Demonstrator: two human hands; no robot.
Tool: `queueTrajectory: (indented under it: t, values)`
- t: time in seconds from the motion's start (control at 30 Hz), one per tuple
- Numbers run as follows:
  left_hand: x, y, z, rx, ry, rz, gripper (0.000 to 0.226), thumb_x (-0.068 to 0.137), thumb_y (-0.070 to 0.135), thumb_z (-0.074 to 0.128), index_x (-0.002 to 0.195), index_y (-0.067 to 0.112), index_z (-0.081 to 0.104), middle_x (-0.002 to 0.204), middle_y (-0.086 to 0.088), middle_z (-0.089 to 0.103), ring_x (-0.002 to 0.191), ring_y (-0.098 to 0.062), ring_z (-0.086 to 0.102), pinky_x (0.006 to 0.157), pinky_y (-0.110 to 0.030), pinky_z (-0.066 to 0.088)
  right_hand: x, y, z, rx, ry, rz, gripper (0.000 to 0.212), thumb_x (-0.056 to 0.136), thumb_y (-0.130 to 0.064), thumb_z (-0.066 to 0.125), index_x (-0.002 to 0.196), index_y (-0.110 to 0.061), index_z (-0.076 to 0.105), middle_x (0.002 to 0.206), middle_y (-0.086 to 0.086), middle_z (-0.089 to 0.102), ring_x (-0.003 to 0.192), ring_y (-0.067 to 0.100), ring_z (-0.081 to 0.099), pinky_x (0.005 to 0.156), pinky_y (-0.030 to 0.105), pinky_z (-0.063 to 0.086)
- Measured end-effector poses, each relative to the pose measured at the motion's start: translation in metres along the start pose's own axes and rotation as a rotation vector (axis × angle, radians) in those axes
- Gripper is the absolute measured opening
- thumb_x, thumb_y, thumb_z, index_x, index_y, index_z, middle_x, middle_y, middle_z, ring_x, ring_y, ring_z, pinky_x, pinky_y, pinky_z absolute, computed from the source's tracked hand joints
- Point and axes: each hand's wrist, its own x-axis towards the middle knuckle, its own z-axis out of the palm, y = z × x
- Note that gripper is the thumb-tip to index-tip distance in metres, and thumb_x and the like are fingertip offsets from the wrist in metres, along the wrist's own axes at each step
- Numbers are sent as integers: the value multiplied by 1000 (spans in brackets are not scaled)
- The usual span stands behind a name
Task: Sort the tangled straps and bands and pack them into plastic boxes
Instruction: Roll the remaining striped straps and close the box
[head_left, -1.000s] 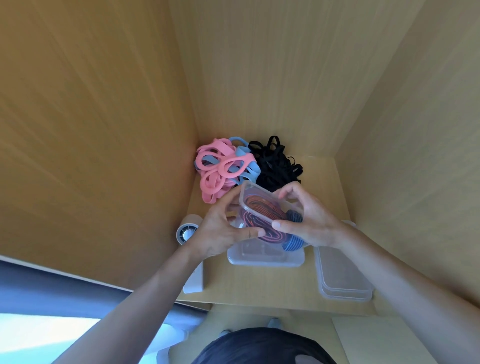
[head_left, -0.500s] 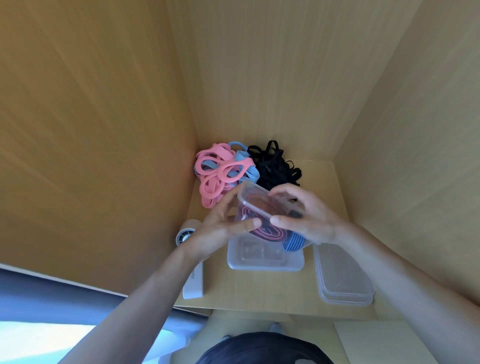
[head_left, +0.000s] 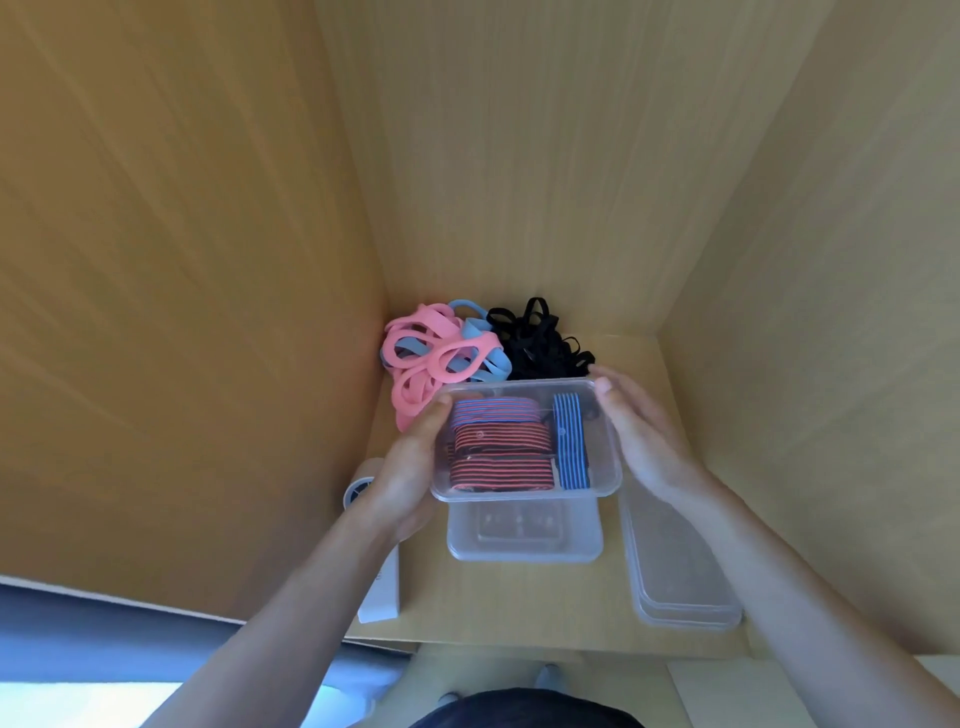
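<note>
A clear plastic box is held level above the shelf, its opening facing up. Inside lie three rolled red-and-dark striped bands side by side and one blue striped band along the right end. My left hand grips the box's left side. My right hand lies with straight fingers against its right side and far corner. A second, empty clear box sits on the shelf just beneath. In the far corner lie tangled pink and light-blue bands and a heap of black straps.
Stacked clear lids lie on the shelf at the right. A white cylinder and a flat white object sit at the left front. Wooden walls close in on the left, back and right.
The box was tilted steeply with its opening toward the back; it is now turned level, opening up, and held slightly higher over the empty box.
</note>
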Motion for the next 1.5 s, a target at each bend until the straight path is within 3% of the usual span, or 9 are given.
queueTrajectory:
  t: [0.1, 0.3, 0.4, 0.53, 0.8, 0.93, 1.17, 1.33, 1.5]
  values:
    - [-1, -2, 2, -103, 15, -16, 50, 107, 39, 34, 138, 6, 56, 134, -22, 63, 128, -42, 56, 111, -57, 42, 2, 6, 3, 391, -206, 249, 47, 104, -58, 33, 123, -34, 68, 127, 1, 71, 122, 24, 64, 105, 47, 47]
    - [5, -3, 14, 36, 98, -29, 60, 98, 64, 45, 120, 16, 72, 121, -17, 71, 115, -37, 67, 109, -56, 43, -2, 13, 21, 205, 25, 160, 50, 108, -51, 31, 98, -24, 72, 98, 0, 77, 94, 21, 72, 81, 36, 54]
    - [9, -6, 16, 143, 142, -8, 56, 93, 69, 49, 103, 23, 78, 109, -12, 76, 105, -32, 72, 105, -55, 48, -5, 17, 23, 256, 46, 175, 51, 103, -52, 37, 101, -14, 71, 98, 10, 76, 94, 28, 72, 86, 45, 54]
    - [11, -7, 21, 177, 140, 42, 52, 86, 69, 55, 97, 25, 79, 103, -10, 78, 100, -30, 74, 102, -54, 51, -8, 21, 22, 307, 110, 259, 49, 96, -58, 42, 96, -21, 74, 94, 4, 77, 87, 22, 74, 78, 38, 53]
    - [20, -11, 30, 131, 139, -7, 46, 97, 54, 56, 104, 13, 75, 105, -17, 76, 99, -35, 73, 89, -46, 59, -11, 25, 19, 371, 196, 343, 45, 95, -59, 45, 95, -25, 74, 91, -1, 77, 88, 20, 72, 87, 42, 53]
    - [21, -9, 36, 139, 154, -35, 45, 97, 57, 55, 98, 18, 79, 101, -12, 78, 94, -30, 75, 87, -43, 57, -14, 31, 17, 413, 182, 347, 42, 100, -57, 44, 90, -31, 76, 90, -9, 77, 80, 7, 72, 78, 34, 50]
    - [25, -3, 39, 46, 140, -113, 51, 97, 54, 58, 115, 9, 72, 107, -18, 76, 98, -33, 74, 76, -39, 61, -19, 41, 13, 528, 45, 356, 49, 107, -53, 32, 110, -33, 76, 119, -2, 74, 117, 18, 67, 113, 49, 41]
    - [30, -1, 43, 1, 93, -95, 65, 98, 62, 46, 125, 7, 67, 119, -20, 71, 112, -39, 68, 101, -53, 51, -12, 40, 8, 498, 173, 374, 52, 102, -62, 34, 100, -31, 76, 107, 2, 77, 98, 22, 74, 89, 43, 57]
    - [37, 3, 35, 11, 150, -27, 47, 105, 48, 42, 129, 13, 62, 122, -12, 71, 112, -28, 69, 90, -41, 55, 7, 44, -11, 731, 405, 458, 55, 104, -60, 29, 105, -21, 68, 92, 5, 79, 80, 30, 77, 65, 49, 62]
